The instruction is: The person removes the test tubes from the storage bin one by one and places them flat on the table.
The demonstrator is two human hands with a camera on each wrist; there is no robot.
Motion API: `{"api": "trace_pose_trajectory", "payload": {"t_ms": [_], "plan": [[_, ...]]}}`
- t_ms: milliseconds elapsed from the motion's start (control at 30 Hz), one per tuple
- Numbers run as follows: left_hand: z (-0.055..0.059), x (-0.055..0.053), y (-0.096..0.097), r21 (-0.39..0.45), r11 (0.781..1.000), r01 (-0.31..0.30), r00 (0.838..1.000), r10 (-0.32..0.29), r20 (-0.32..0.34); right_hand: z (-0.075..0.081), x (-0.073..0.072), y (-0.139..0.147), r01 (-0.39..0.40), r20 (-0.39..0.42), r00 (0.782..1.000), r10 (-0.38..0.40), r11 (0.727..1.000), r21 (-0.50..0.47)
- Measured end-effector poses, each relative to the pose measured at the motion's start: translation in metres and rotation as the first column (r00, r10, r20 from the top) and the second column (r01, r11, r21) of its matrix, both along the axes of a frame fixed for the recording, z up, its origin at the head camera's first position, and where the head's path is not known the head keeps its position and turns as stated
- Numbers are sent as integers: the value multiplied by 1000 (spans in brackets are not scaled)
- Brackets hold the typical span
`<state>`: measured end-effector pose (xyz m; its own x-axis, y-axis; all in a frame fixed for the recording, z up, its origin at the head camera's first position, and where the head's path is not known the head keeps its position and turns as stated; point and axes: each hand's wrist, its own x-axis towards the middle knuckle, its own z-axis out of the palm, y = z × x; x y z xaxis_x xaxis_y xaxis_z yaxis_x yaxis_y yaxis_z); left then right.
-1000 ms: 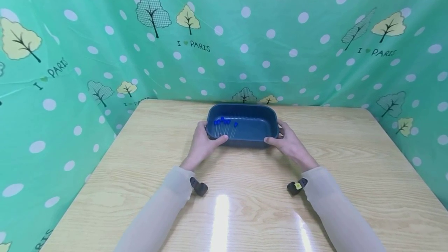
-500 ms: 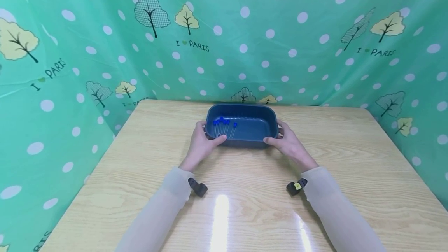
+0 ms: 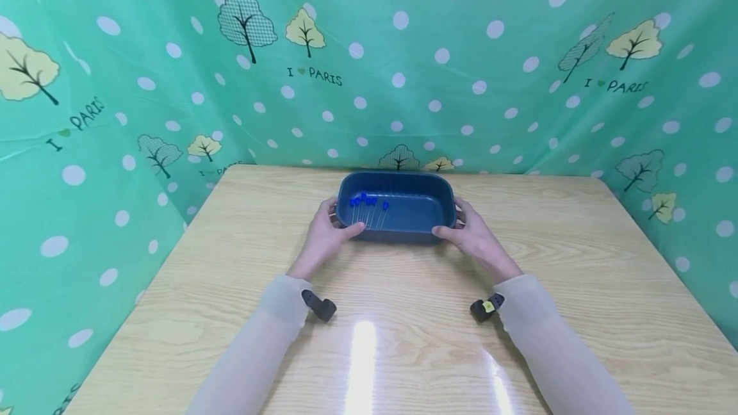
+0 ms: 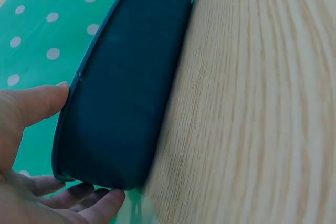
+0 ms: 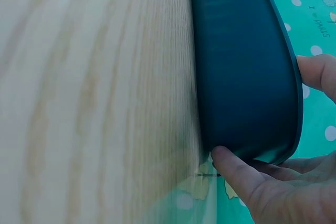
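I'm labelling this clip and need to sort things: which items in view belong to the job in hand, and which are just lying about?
Belongs to the job:
dark blue bin, held at its ends by the left hand and right hand
blue-tipped sticks inside it, probably

Just there:
wooden table
green dotted cloth

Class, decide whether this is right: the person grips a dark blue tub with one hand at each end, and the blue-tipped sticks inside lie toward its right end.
One thing is wrong: the blue-tipped sticks lie toward the left end of the dark blue tub, as the head view shows. The left hand and right hand do grip its ends.
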<state>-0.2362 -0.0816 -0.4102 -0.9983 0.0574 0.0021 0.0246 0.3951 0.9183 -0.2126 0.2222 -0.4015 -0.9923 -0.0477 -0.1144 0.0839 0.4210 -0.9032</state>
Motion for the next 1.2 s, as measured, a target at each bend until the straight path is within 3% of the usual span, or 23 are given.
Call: {"api": "trace_pose_trajectory", "payload": {"t_ms": [833,1200], "plan": [[-7,1,-9,53,999,6,1000,-6,12,-2,1,-2,-2,6,1000,2,1000,12],[-2,-1,-6,54,998,10,1000,-11,6,0,0,0,1,16,1000,-1,1000,9]]}}
